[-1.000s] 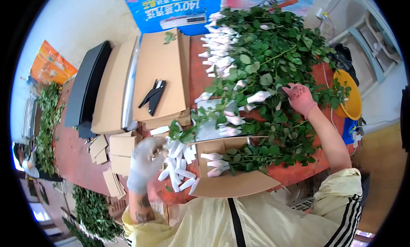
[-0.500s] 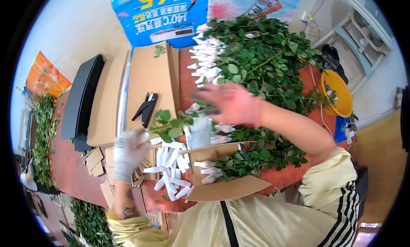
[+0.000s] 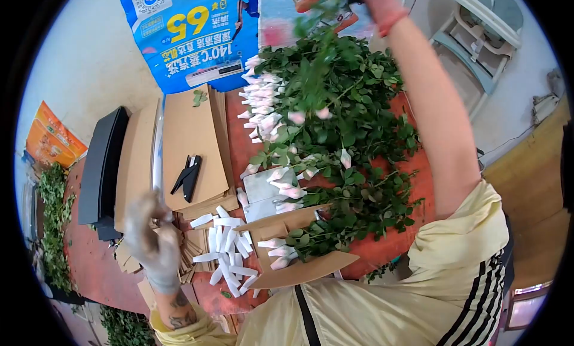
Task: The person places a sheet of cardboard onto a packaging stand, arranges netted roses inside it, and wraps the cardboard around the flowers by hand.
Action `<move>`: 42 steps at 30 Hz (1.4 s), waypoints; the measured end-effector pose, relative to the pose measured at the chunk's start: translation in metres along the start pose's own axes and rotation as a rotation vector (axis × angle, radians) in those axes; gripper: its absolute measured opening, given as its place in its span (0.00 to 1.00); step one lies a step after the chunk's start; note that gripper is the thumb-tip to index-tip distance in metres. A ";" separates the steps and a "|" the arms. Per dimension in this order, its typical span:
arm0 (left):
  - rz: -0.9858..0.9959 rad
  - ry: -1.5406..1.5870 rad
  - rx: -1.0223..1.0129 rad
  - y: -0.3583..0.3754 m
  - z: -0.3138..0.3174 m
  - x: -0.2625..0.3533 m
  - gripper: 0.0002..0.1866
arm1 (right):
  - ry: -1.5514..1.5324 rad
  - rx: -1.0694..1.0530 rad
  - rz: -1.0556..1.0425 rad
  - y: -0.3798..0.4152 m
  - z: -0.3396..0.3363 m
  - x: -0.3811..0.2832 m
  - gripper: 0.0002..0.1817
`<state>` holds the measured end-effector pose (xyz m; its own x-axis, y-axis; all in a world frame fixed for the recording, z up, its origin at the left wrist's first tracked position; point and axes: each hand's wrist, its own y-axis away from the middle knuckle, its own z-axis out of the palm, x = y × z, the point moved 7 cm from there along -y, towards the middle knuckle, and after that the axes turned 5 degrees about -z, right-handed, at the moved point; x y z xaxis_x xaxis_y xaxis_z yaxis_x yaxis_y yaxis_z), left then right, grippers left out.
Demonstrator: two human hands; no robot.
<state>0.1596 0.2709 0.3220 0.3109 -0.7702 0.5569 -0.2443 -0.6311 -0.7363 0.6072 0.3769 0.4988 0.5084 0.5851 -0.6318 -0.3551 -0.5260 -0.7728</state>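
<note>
My right hand (image 3: 382,5), in a pink glove with dark fingers, is raised at the top edge, partly cut off. From it hang leafy rose stems (image 3: 320,65), blurred, with pale pink buds (image 3: 296,117) at their lower end, above the heap of roses (image 3: 359,125). My left hand (image 3: 152,241), in a whitish glove, is blurred over the small cardboard pieces at the left; its fingers look bent, and I cannot make out anything in them. White tapered sleeves (image 3: 230,250) lie in a loose pile to its right. A curved cardboard wrap (image 3: 305,271) holds several roses near my body.
A black stapler (image 3: 188,177) rests on stacked cardboard sheets (image 3: 194,143). Black curved sheets (image 3: 98,167) stand farther left. A grey board (image 3: 260,193) lies under several buds. A blue poster (image 3: 191,38) backs the red table (image 3: 95,250). A pale high chair (image 3: 478,41) stands right.
My right hand has swung up and away from the flower heap, with stems trailing below it. My left hand has moved left and down, away from the leafy sprig it was near. The view has shifted.
</note>
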 end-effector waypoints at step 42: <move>-0.468 -0.080 -0.987 0.220 0.166 -0.083 0.26 | 0.782 -1.741 -0.358 0.515 0.109 0.055 0.24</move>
<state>0.2327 0.2110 0.0499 0.6148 -0.4489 0.6485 -0.7038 -0.6834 0.1942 0.3670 0.2056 0.0597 0.7261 0.6850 0.0588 0.6222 -0.6912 0.3676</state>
